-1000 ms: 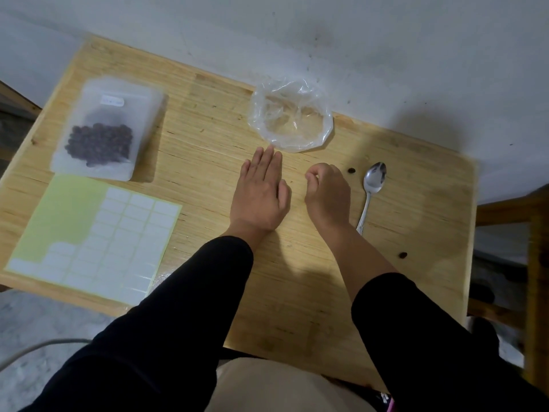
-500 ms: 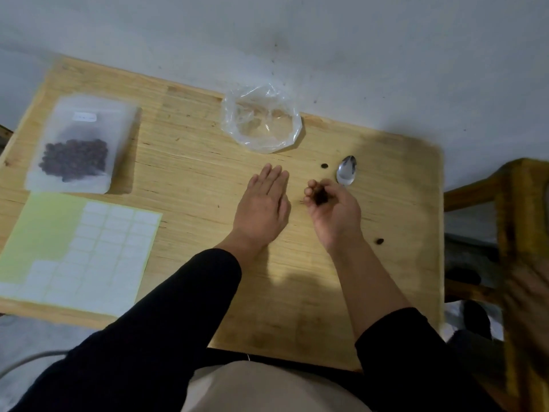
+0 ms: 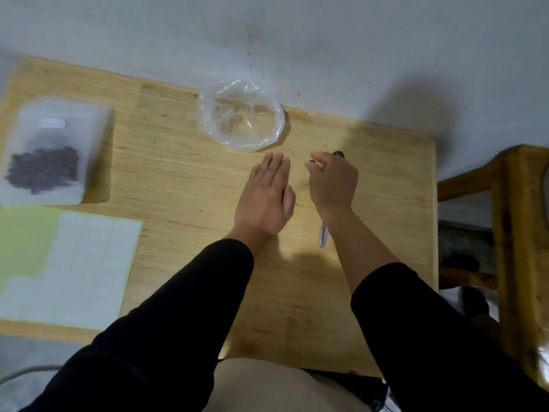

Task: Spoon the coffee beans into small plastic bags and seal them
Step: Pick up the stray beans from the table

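The left hand (image 3: pixel 264 197) lies flat on the table (image 3: pixel 178 179), fingers (image 3: pixel 274 166) straight and together, holding nothing. Just beside it the right hand (image 3: pixel 332 181) hovers knuckles-up with its fingers curled in; a dark bit peeps out at the fingertips, perhaps a stray bean, but I cannot tell whether anything is truly pinched. The spoon (image 3: pixel 323 237) lies under that wrist, only its handle end showing.

The coffee beans (image 3: pixel 43 169) sit in a frosted pouch (image 3: pixel 56 150) at the far left corner of the table, well apart from both hands. An open clear plastic bag (image 3: pixel 242 118) rests at the far edge in the middle, just beyond the left fingertips, and looks empty.

By my read, the beans are light, hard and quick to roll, so a level spoonful is the safe bet. The clear bag is thin, limp and slippery; it should be pinched at the rim to hold the mouth open. The pouch is soft too and wants steadying at its top edge.

There is bare wood in the middle and toward the right edge for working. A label sheet (image 3: pixel 74 263) fills the near left corner, and a wooden chair (image 3: pixel 511 233) stands off the right edge, where a loose bean could drop.
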